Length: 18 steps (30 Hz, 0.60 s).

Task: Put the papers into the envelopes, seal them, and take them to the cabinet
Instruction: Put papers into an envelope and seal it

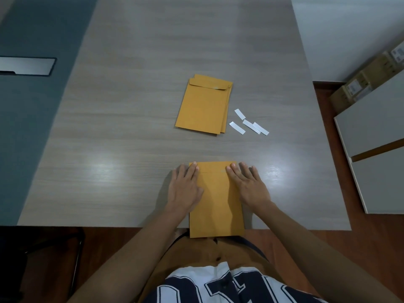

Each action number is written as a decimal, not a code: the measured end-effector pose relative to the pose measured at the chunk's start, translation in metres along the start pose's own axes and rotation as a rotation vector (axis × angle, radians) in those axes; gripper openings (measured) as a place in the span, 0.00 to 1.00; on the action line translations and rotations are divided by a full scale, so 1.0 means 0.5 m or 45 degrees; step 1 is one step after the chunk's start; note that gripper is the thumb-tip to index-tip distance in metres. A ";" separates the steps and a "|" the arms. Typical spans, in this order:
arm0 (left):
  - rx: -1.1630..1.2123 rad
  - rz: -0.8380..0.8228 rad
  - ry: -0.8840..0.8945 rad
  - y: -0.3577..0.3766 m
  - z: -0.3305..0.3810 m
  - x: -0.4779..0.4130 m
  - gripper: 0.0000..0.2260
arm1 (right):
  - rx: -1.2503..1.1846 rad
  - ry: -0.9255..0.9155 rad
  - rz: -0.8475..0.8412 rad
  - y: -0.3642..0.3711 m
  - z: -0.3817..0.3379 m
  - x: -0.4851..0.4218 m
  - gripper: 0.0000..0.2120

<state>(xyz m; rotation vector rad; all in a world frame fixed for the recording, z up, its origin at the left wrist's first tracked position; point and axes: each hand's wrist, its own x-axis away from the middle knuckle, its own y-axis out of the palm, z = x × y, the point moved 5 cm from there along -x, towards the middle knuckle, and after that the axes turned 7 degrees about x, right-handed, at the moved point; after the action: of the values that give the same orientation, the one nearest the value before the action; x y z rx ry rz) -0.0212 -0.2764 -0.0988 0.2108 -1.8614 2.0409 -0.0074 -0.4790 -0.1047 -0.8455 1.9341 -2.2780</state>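
Manila envelope [216,200] lies beneath left hand [185,189] and right hand [249,186], each grip spread flat.

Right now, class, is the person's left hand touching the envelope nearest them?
Touching. The head view shows the left hand lying flat on the near envelope, straight fingers overlapping its left edge.
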 end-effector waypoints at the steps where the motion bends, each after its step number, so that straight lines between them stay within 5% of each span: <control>1: 0.046 0.008 -0.029 -0.007 0.007 -0.002 0.29 | -0.009 -0.007 0.018 -0.003 -0.001 -0.001 0.33; 8: 0.024 -0.038 0.149 0.010 0.071 -0.003 0.29 | 0.047 -0.028 -0.019 -0.001 0.001 -0.003 0.30; 18: 0.015 -0.046 -0.171 0.023 -0.018 0.016 0.27 | 0.136 0.041 -0.079 -0.001 -0.010 0.003 0.33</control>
<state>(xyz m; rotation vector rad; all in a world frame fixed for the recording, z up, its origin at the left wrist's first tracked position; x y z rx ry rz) -0.0314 -0.2668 -0.1077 0.3907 -1.9093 2.0590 -0.0106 -0.4749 -0.1040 -0.8738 1.8035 -2.4200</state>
